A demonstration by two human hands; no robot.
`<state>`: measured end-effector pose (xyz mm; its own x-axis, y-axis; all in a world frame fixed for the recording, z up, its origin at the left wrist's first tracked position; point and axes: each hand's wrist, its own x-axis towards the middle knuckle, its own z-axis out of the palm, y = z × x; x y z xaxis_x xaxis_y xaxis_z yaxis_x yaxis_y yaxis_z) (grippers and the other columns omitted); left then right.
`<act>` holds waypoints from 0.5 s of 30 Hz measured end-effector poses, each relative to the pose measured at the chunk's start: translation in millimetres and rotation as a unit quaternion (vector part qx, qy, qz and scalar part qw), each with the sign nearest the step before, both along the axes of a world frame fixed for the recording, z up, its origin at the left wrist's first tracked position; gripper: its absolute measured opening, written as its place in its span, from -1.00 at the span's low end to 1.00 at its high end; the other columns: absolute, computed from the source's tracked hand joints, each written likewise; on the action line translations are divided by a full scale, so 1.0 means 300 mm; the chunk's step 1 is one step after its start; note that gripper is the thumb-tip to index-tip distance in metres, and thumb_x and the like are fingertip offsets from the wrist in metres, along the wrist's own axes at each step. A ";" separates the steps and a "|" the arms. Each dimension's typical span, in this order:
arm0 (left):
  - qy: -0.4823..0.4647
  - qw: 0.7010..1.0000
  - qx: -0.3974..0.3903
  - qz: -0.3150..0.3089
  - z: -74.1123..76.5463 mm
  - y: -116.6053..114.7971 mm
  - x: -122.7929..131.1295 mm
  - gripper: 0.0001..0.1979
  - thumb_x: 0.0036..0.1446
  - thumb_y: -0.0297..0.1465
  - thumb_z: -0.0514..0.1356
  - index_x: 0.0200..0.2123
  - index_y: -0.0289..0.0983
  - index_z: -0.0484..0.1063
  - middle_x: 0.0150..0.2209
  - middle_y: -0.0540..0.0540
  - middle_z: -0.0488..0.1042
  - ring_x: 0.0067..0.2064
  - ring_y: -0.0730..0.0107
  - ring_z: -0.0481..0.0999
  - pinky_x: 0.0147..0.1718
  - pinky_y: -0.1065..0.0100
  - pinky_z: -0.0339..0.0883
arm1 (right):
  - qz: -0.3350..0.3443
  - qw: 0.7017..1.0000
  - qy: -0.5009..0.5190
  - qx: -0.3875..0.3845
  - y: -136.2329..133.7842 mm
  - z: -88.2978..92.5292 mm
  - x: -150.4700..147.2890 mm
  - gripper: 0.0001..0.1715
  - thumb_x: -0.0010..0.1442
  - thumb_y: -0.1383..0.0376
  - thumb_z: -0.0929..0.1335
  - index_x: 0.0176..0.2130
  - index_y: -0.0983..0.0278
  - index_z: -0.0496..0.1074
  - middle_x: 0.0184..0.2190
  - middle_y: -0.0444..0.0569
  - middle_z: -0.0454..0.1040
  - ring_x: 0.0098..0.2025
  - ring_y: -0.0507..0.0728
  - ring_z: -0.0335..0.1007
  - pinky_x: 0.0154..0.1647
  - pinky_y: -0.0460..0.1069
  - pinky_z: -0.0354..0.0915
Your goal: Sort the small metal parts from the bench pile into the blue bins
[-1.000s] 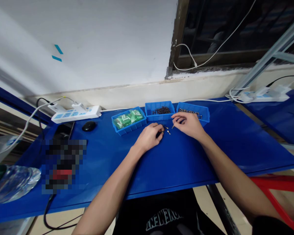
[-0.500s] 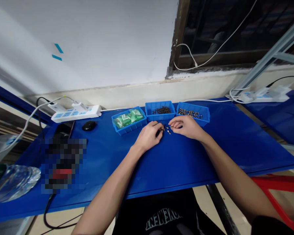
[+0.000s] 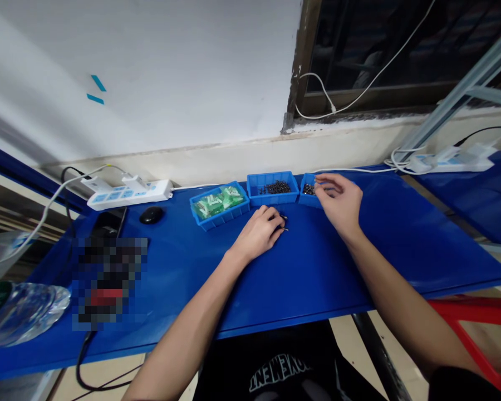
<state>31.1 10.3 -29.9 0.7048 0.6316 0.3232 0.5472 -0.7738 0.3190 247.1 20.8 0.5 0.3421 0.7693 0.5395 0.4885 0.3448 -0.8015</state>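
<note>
We face a white wall (image 3: 183,72), shadowed toward the left, with two blue strips (image 3: 98,83) stuck on it and a cream band along its foot. At right we see a dark window (image 3: 371,50) with a worn edge and a slanting grey metal bar (image 3: 446,104). Our glossy blue counter (image 3: 304,278) reflects light above a pale floor (image 3: 347,342), near red furniture (image 3: 476,312).

Small metal pieces (image 3: 286,229), partly hidden, are seen close together before the middle blue bin (image 3: 274,199); shiny pieces (image 3: 309,189) are contained in the partly covered right blue bin (image 3: 310,200).
</note>
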 end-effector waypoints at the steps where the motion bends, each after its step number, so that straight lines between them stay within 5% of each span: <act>1: 0.003 1.000 0.001 0.003 0.000 0.000 0.000 -0.84 0.35 -0.39 0.12 -0.18 -0.25 0.50 -0.14 -0.18 0.47 -0.09 0.14 0.40 0.00 0.10 0.35 | 0.015 1.000 -0.001 -0.008 -0.003 0.002 -0.006 -0.83 0.09 0.26 0.41 -0.27 0.24 0.58 -0.34 0.00 0.63 -0.38 0.15 0.57 -0.34 0.04 0.53; 6: -0.017 1.000 -0.001 0.018 0.006 0.002 -0.005 -0.84 0.38 -0.37 0.09 -0.18 -0.27 0.46 -0.14 -0.18 0.46 -0.10 0.15 0.41 0.00 0.10 0.35 | 0.129 0.987 -0.036 -0.094 -0.013 -0.003 -0.025 -0.81 0.05 0.32 0.40 -0.28 0.25 0.60 -0.43 -0.03 0.61 -0.41 0.14 0.56 -0.33 0.03 0.51; 11: -0.083 0.995 -0.005 0.047 0.013 0.008 -0.020 -0.84 0.41 -0.34 0.07 -0.12 -0.24 0.43 -0.12 -0.16 0.43 -0.07 0.19 0.43 0.02 0.15 0.36 | 0.297 0.934 -0.078 -0.182 -0.024 -0.013 -0.030 -0.79 0.00 0.32 0.39 -0.31 0.26 0.61 -0.44 -0.04 0.62 -0.38 0.13 0.58 -0.29 0.02 0.51; 15: -0.124 0.991 -0.004 0.043 0.011 0.015 -0.027 -0.85 0.41 -0.33 0.08 -0.11 -0.25 0.41 -0.12 -0.14 0.43 -0.04 0.21 0.42 0.02 0.17 0.36 | 0.362 0.909 -0.053 -0.202 -0.028 -0.011 -0.033 -0.75 0.01 0.25 0.42 -0.26 0.26 0.62 -0.39 -0.03 0.65 -0.31 0.14 0.62 -0.20 0.04 0.53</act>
<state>23.0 14.7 -26.8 0.5472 0.6892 0.4749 0.5146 -0.7245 0.4585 237.0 12.4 -2.8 -0.3695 0.9147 0.1637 0.3337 0.2950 -0.8953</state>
